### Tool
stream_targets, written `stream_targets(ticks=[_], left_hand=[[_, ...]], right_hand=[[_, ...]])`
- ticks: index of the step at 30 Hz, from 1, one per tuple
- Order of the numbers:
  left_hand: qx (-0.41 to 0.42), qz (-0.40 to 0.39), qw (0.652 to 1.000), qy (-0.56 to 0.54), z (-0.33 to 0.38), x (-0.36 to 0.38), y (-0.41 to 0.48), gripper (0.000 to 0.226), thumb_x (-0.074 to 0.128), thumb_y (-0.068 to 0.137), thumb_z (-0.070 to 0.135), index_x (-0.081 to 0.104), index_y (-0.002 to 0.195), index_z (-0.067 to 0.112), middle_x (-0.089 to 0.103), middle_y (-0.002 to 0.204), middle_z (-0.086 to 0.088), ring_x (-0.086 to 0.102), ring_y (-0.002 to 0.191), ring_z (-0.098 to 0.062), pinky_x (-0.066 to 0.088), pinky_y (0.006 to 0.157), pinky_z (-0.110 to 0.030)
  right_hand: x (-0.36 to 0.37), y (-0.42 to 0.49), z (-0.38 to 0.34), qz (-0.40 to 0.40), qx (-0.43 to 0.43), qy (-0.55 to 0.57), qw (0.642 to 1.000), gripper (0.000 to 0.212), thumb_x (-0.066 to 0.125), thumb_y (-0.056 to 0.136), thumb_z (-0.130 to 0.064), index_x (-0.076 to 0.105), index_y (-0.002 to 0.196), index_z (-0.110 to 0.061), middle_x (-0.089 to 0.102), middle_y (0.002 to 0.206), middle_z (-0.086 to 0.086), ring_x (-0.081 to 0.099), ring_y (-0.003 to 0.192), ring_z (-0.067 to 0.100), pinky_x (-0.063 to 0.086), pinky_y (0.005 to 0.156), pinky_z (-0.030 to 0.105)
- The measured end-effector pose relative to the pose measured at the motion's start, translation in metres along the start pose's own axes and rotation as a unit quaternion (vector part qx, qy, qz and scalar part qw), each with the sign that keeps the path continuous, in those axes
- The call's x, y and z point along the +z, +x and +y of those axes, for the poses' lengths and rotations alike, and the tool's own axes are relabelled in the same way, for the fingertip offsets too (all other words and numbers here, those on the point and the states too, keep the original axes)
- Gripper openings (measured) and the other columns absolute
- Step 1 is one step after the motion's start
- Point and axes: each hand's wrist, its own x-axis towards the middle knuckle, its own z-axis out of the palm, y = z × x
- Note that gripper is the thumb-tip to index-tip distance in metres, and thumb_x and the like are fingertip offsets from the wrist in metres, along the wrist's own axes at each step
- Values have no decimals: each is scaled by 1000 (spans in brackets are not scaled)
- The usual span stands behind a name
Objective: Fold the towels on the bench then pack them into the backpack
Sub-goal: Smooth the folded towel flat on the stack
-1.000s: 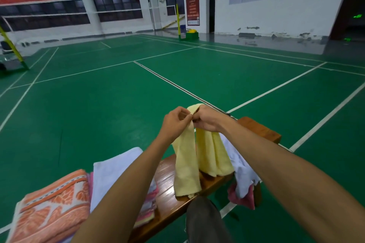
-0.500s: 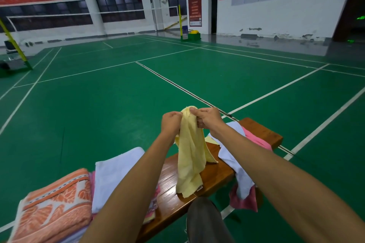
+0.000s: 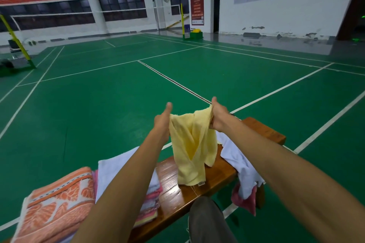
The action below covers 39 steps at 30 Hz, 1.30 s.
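Both hands have drawn apart since the earlier frame: left hand [image 3: 162,122] and right hand [image 3: 217,117], thumbs raised, fingers clamped on the top edge of the yellow towel [image 3: 192,144], which hangs over the wooden bench [image 3: 215,175]. Risk: the twisted, uneven drape may fold crooked, or a corner slip free. White towel [image 3: 240,161] lies at 4 o'clock, orange towel [image 3: 57,203] at 8 o'clock; green badminton court [image 3: 98,114] surrounds.

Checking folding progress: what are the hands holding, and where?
Both the left hand and right hand grip the pale yellow terry towel along its top edge.
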Motion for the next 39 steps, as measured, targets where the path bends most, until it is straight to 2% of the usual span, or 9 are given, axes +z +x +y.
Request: stream_targets(ticks=[3, 7, 11, 15, 20, 25, 29, 34, 39], left_hand=[[46, 38, 998, 37, 7, 1, 2, 47, 81, 84, 18, 55, 117, -1, 66, 104, -17, 66, 78, -25, 57, 66, -37], [77, 185, 980, 12, 12, -28, 17, 20, 75, 87, 20, 60, 87, 7, 64, 91, -9, 57, 72, -23, 47, 67, -31], [64, 178, 982, 4, 14, -37, 18, 27, 79, 87, 24, 59, 80, 8, 63, 84, -5, 60, 80, -26, 50, 74, -35], [81, 177, 980, -31, 27, -32, 11, 46, 83, 84, 31, 66, 117, 4, 66, 107, -8, 63, 99, -30, 53, 95, -40], [83, 183, 974, -101, 39, -32, 8, 36, 75, 88, 36, 54, 69, 14, 55, 75, -1, 51, 74, -21, 45, 68, -32], [84, 187, 975, -87, 45, -35, 3, 28, 63, 97, 32, 57, 81, 10, 60, 80, -2, 60, 74, -22, 52, 77, -34], [104, 197, 973, -55, 44, -39, 6, 26, 52, 101, 20, 49, 75, 18, 52, 80, 2, 50, 87, -22, 42, 78, -31], [76, 203, 976, 27, 47, -47, 2, 39, 45, 106, 31, 52, 130, 2, 58, 125, -12, 57, 119, -35, 48, 104, -44], [85, 196, 976, 33, 47, -59, 12, 21, 59, 99, 34, 60, 101, 13, 67, 113, -9, 65, 107, -30, 54, 99, -44]], right_hand=[[0, 4, -24, -27, -37, 91, 995, 51, 80, 85, -36, 60, 118, -3, 73, 106, 20, 75, 80, 33, 60, 61, 45], [-12, 5, -25, -1, -35, -17, 999, 30, 64, 97, -6, 59, 124, 5, 67, 86, 14, 66, 67, 24, 56, 53, 34], [-28, 9, -32, 28, -43, 33, 998, 37, 59, 102, -33, 59, 124, -3, 70, 101, 13, 70, 82, 26, 58, 58, 37], [-21, 0, -38, 5, 6, -75, 997, 64, 30, 101, -66, 55, 108, -7, 68, 85, 11, 68, 71, 24, 59, 61, 35], [-28, 20, -58, -39, 35, -7, 999, 86, 21, 92, -80, 70, 109, -11, 76, 101, 12, 74, 91, 29, 60, 79, 47], [-30, 7, -48, -63, 44, -155, 985, 14, 67, 97, -21, 66, 100, -7, 70, 86, 8, 66, 74, 22, 58, 66, 35], [-31, 15, -51, 32, -30, -74, 996, 33, 70, 94, -10, 58, 122, 2, 68, 101, 13, 65, 76, 23, 55, 54, 35], [-27, 28, -50, 92, -63, -28, 993, 30, 54, 98, -9, 51, 126, -1, 67, 117, 16, 68, 86, 27, 57, 60, 34], [-35, 28, -45, 21, 52, -66, 996, 53, 68, 86, -61, 60, 92, -9, 66, 91, 8, 65, 82, 23, 61, 81, 43]])
